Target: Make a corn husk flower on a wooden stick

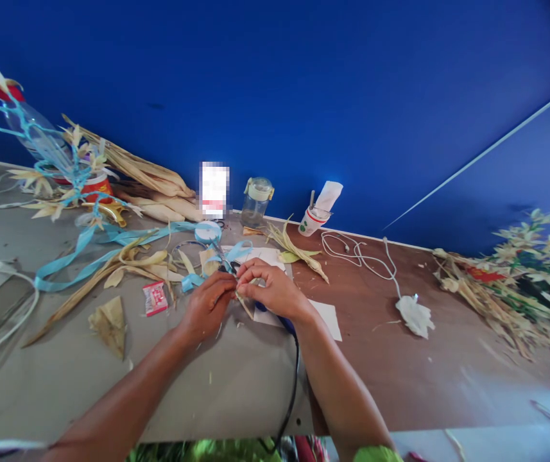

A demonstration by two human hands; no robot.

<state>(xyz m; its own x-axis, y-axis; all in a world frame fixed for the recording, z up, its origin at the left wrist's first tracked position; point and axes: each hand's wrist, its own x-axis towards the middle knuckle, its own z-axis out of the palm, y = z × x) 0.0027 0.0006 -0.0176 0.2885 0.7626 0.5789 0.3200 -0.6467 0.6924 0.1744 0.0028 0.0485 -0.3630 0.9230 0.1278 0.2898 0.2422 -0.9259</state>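
My left hand (208, 305) and my right hand (269, 289) meet at the middle of the table, fingers pinched together on a small pale piece of dried corn husk (242, 300). A blue-handled tool (282, 321) with a black cord (291, 391) lies under my right wrist; I cannot tell whether the hand grips it. Light blue ribbon (92, 253) and a ribbon roll (207, 232) lie just beyond my hands. White paper (325, 316) is under my right hand.
Dried husks (149, 176) are piled at the back left beside a bottle with husk flowers (38, 138). A glass jar (256, 202), paper cup (316, 218), white cable (366, 256), red sachet (155, 298) and husk flower bundle (510, 282) surround the work spot.
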